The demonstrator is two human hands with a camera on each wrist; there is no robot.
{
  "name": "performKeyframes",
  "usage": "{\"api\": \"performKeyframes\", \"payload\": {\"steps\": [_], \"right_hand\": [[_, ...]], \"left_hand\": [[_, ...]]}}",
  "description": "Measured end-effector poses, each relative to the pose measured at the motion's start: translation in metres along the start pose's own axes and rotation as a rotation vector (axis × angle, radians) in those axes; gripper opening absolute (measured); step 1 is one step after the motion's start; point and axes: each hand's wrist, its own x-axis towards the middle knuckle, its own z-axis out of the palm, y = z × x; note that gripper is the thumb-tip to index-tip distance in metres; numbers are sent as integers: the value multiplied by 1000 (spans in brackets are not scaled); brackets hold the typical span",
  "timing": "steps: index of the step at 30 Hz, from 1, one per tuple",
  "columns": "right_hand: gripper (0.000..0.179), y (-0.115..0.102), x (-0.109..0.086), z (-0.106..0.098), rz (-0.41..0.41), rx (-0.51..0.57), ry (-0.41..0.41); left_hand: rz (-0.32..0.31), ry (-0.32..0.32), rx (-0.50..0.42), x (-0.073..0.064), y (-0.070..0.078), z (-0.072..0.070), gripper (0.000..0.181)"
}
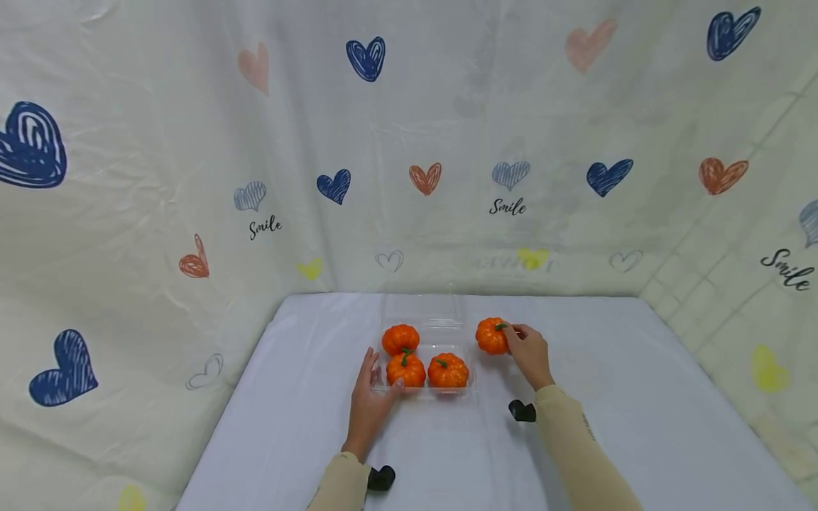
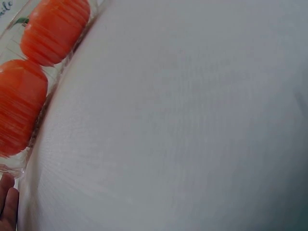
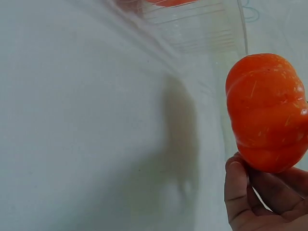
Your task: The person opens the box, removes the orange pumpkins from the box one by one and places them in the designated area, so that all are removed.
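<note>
- Head view: a pale cloth backdrop (image 1: 447, 121) printed with blue, red, pink and yellow hearts and the word "Smile" hangs behind a bench (image 1: 287, 411) covered in white cloth.
- On the bench, a clear plastic hinged container (image 1: 422, 391) stands with its transparent lid (image 1: 423, 312) folded back.
- In it sit three glossy orange ribbed toy pumpkins: a back-left pumpkin (image 1: 400, 339), a front-left pumpkin (image 1: 405, 371) and a front-right pumpkin (image 1: 448, 370).
- The left hand (image 1: 373, 403) rests against the container's left side, thumb by the front rim, fingers fairly straight and apart from the thumb.
- The right hand (image 1: 529, 353) pinches a fourth orange ribbed pumpkin (image 1: 492, 336) with a green stem, just right of the container.
- Both arms wear beige sleeves (image 1: 578, 440).
- Left wrist view: two pumpkins show through the container's clear wall; left fingertips lie near its corner.
- Right wrist view: thumb and fingers are clamped on the fourth pumpkin, raised above the bench, where a shadow falls; the container's edge shows at the top.
</note>
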Motion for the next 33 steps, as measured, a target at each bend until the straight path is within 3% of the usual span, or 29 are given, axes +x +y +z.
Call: {"api": "performKeyframes", "payload": {"steps": [8,19,27,33], "right_hand": [[62,15,2,-1,48,-80,-6],[64,24,6,5,85,-72,-26],[62,28,3,9,47,-60,60],[68,15,0,3,29,47,105]], "left_hand": [[-16,3,-13,-1,3,0,91],[8,1,-1,-1,3,0,88],[2,-1,-9,-2,5,1,88],[13,1,-2,0,6,-2,89]]}}
